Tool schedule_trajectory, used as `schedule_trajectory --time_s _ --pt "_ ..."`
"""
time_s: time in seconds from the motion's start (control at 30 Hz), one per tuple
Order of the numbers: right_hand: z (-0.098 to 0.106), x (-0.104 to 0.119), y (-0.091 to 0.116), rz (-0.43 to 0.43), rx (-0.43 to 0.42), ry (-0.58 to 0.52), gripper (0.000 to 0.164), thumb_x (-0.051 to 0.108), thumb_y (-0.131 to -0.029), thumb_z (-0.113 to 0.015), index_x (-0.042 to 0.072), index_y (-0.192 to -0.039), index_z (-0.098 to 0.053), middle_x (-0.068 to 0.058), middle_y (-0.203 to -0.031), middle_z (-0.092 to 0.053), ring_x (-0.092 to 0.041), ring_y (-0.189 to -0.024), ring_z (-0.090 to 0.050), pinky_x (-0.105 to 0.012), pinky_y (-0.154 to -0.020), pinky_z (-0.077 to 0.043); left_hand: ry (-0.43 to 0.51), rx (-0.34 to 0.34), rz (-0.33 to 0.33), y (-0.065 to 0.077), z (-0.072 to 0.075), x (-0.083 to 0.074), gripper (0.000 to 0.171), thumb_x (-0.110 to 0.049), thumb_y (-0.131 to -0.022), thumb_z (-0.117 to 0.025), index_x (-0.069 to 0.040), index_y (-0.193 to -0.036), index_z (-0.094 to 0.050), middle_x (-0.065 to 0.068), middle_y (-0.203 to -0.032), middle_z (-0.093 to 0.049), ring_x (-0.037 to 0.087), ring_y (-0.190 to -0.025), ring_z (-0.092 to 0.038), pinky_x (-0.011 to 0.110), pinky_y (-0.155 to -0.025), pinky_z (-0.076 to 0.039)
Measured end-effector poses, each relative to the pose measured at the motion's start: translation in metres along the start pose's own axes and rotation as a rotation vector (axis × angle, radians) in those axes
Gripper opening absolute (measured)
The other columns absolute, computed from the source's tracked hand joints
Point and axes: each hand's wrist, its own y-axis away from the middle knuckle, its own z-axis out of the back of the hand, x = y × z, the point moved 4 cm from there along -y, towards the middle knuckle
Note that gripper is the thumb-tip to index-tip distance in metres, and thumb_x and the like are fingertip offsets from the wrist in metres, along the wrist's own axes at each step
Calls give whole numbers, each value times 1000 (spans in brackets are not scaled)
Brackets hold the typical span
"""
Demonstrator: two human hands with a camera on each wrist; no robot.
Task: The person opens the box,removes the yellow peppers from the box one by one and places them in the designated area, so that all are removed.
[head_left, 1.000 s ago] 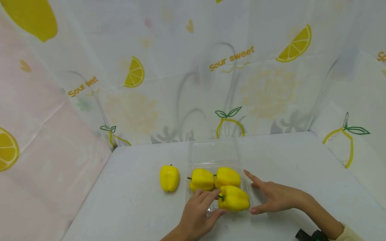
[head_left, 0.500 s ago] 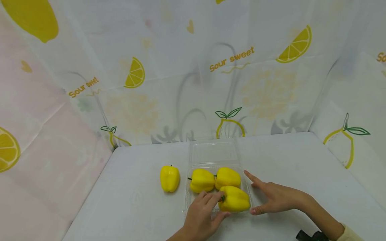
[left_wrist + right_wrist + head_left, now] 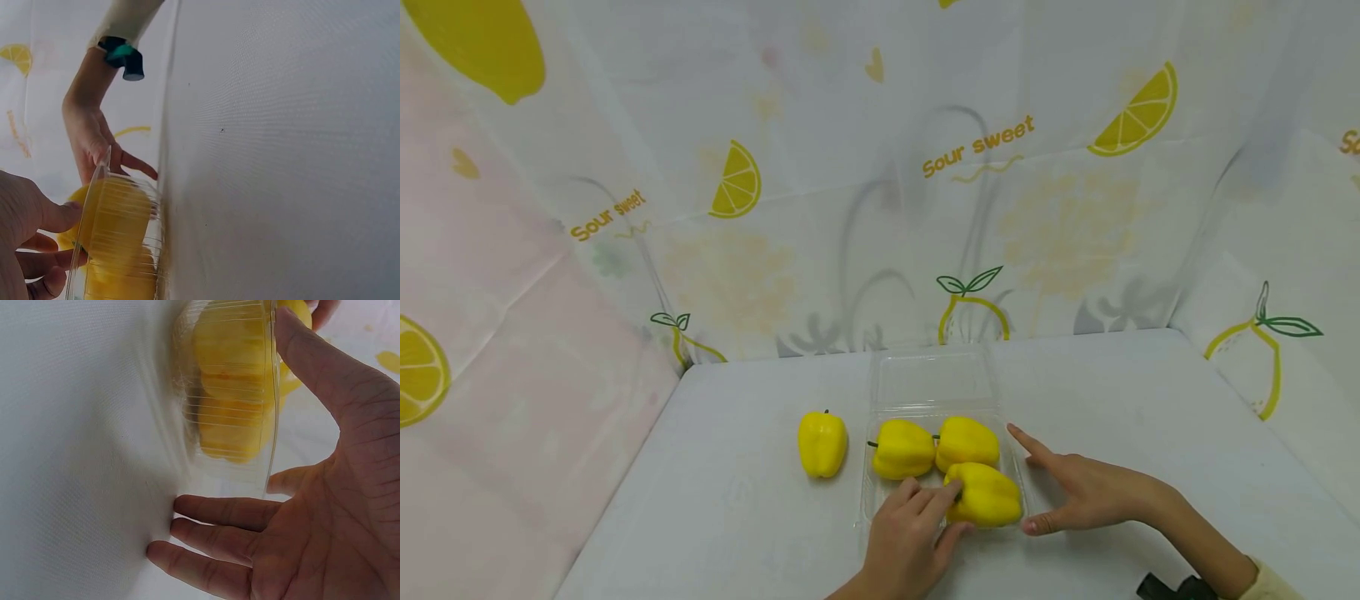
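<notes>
A clear plastic clamshell container (image 3: pixel 934 379) lies with its lid folded back, three yellow bell peppers in its base. Two of them, the back left pepper (image 3: pixel 902 450) and the back right pepper (image 3: pixel 967 443), lie side by side. At the stem end of the front yellow bell pepper (image 3: pixel 988 497), my left hand (image 3: pixel 901 537) pinches with thumb and index finger; the finger covers most of the green stem. My right hand (image 3: pixel 1093 492) is spread along the container's right side, its thumb (image 3: pixel 300 337) at the rim and several fingertips (image 3: pixel 165 553) down on the table.
Another yellow bell pepper (image 3: pixel 822 445) stands on the white table (image 3: pixel 730 500), left of the container. Patterned lemon cloth (image 3: pixel 850 208) walls the table at the back and sides. A dark wrist device (image 3: pixel 125 59) sits on the right forearm.
My left hand has shifted slightly right, its index finger coming over the front pepper's stem. That pepper has turned or slid a little. The right hand stays in place.
</notes>
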Motion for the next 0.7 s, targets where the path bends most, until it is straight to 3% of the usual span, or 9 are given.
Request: schedule_trajectory --time_s 0.33,0.47,0.7 --pt "0 1 1 -8 -10 11 112 57 -84 -71 12 -158 -1 -21 -136 -53 -42 -126 -49 -65 -96 -38 19 10 20 -5 -1 1 53 -37 -79 -83 -9 -121 -67 -5 -93 -64 8 -81 -49 15 -73 -42" --pt "0 1 1 -15 -16 23 112 59 -83 -71 13 -158 -1 -19 -136 -54 -41 -126 -49 -64 -97 -38 35 14 49 -9 0 4 56 -42 -79 -82 -10 -122 -65 -3 -101 -61 11 -88 -50 19 -77 -45" --pt "0 1 1 -11 -10 14 112 58 -84 -71 12 -158 0 -21 -136 -54 -41 -126 -49 -65 -96 -38 53 64 114 -12 -1 11 51 -47 -77 -82 -12 -108 -62 -3 -109 -58 14 -96 -48 26 -84 -46"
